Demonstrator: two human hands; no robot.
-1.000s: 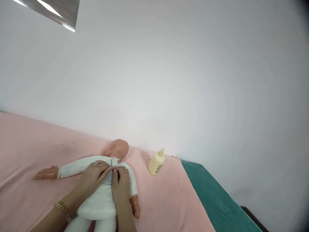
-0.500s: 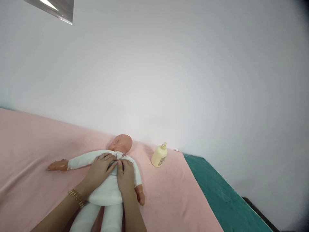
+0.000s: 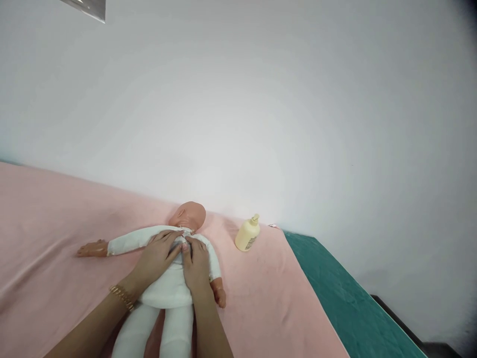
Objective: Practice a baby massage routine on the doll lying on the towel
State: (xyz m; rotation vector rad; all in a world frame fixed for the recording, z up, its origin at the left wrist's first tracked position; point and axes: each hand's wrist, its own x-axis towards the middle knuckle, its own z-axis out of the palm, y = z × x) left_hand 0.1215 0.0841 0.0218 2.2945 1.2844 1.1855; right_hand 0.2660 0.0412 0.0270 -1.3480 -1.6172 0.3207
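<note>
A baby doll with a white cloth body lies on its back on a pink sheet, its head turned aside near the wall. One doll arm stretches out to the left; the other lies along its right side. My left hand, with a gold bracelet at the wrist, rests flat on the doll's chest, fingers extended. Beside it my right hand also lies flat on the chest. The two thumbs meet or nearly meet at the middle. Neither hand grips anything.
A pale yellow pump bottle stands on the sheet right of the doll. Green covering shows past the sheet's right edge. A white wall rises directly behind. A dark rail-like edge is at lower right.
My hands stay on the doll's chest, and the thumbs and fingers have shifted slightly, hiding the dark gaps seen before. The whole view has moved a little.
</note>
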